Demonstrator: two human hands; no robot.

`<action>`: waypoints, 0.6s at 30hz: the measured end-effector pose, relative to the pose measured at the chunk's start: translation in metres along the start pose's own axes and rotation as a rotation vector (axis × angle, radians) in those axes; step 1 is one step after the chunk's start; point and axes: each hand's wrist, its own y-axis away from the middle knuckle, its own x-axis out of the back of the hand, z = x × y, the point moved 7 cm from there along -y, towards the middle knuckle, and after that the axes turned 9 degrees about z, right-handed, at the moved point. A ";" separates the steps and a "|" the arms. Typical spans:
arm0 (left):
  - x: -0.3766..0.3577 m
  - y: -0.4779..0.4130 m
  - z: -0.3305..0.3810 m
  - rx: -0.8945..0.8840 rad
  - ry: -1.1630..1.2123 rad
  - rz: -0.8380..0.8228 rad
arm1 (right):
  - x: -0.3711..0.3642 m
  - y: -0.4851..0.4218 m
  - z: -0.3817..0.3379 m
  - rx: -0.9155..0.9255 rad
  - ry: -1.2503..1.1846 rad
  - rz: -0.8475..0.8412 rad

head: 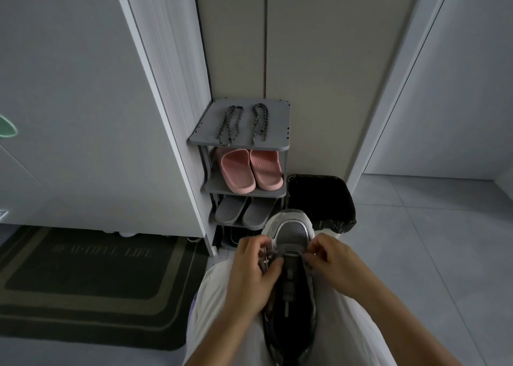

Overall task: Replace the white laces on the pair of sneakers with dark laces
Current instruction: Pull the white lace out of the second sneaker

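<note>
A dim entryway with a grey tiled floor (430,240): a small shoe rack (274,135) stands against the wall at 12 o'clock, a black-lined bin (322,199) is just beside it at 1 o'clock, and a dark doormat (91,279) lies at 9 o'clock.

The sneaker (291,232) rests on the person's lap, toe pointing away towards the rack. The left hand (249,271) has its fingers curled round the sneaker's left eyelet row. The right hand (333,260) pinches the right row near the toe end. Whether a strand of white lace lies in either grip is too blurred to tell.

The tongue shows dark and bare along its length, so the old lace looks largely out of this shoe. The dark laces (230,128) lie in two twisted bundles on the rack's top shelf, well apart from the hands, so relacing has not begun. The other sneaker cannot be made out.

The reach to 12 o'clock is open above the toe. The bin rim sits close at 1 o'clock, and the door panel edge stands close at 11 o'clock. The floor from 2 to 4 o'clock gives the widest room.
</note>
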 end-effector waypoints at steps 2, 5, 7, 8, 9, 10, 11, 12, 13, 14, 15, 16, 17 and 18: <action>-0.005 -0.005 0.010 -0.081 -0.113 -0.048 | 0.000 -0.002 -0.001 0.003 0.016 0.000; -0.018 -0.004 0.017 -0.120 -0.294 -0.133 | 0.000 -0.003 0.001 -0.002 0.019 -0.003; -0.016 -0.005 0.013 -0.053 -0.255 -0.105 | 0.002 -0.001 0.000 -0.008 0.018 0.002; -0.012 -0.005 0.011 -0.024 -0.218 -0.077 | 0.004 -0.001 0.000 -0.004 0.027 0.006; -0.009 -0.005 0.009 -0.009 -0.203 -0.057 | 0.007 0.000 -0.001 0.004 0.043 0.010; -0.006 -0.004 0.008 -0.012 -0.207 -0.040 | 0.009 0.000 -0.001 0.013 0.062 0.009; -0.005 -0.003 0.008 -0.021 -0.209 -0.026 | 0.011 0.001 -0.001 0.023 0.070 0.005; -0.005 -0.002 0.008 -0.029 -0.201 -0.019 | 0.013 0.001 -0.002 0.028 0.063 -0.005; -0.005 -0.001 0.008 -0.031 -0.179 -0.016 | 0.015 0.001 -0.003 0.034 0.051 -0.015; -0.006 -0.001 0.007 -0.025 -0.144 -0.018 | 0.015 0.001 -0.003 0.047 0.049 -0.022; -0.007 0.000 0.006 -0.006 -0.102 -0.021 | 0.015 0.001 -0.006 0.077 0.050 -0.014; -0.008 0.000 0.005 0.021 -0.061 -0.023 | 0.013 0.000 -0.009 0.109 0.056 -0.001; -0.009 0.000 0.002 0.041 -0.034 -0.024 | 0.011 0.000 -0.014 0.142 0.074 0.027; -0.010 0.001 0.001 0.044 -0.026 -0.019 | 0.008 0.000 -0.022 0.183 0.101 0.070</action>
